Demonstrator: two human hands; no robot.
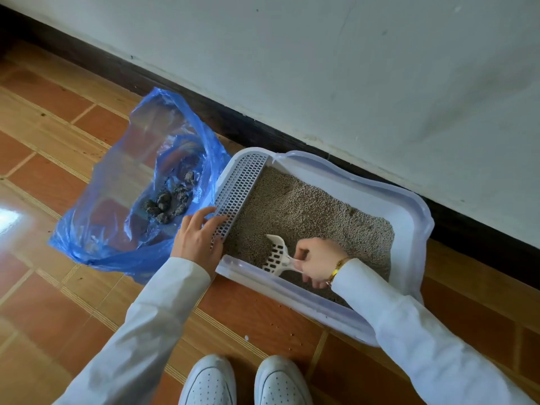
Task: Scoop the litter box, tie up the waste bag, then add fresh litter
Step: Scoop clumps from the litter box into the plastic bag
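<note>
Scooping stage – bag untied, no fresh litter added yet.

Near edge of litter box: R hand clamped on handle of scoop, blade dug into litter. L hand, fingers apart, flat on grille at box's left end. Beyond, on floor touching that end: waste bag, mouth open, w/ clumps. Judged: scoop light, stiff; bag thin, soft, prob. slippery – gather at rim, not under load.

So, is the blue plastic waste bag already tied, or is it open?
Open. The blue plastic waste bag lies spread on the floor, mouth wide, dark clumps visible inside.
</note>
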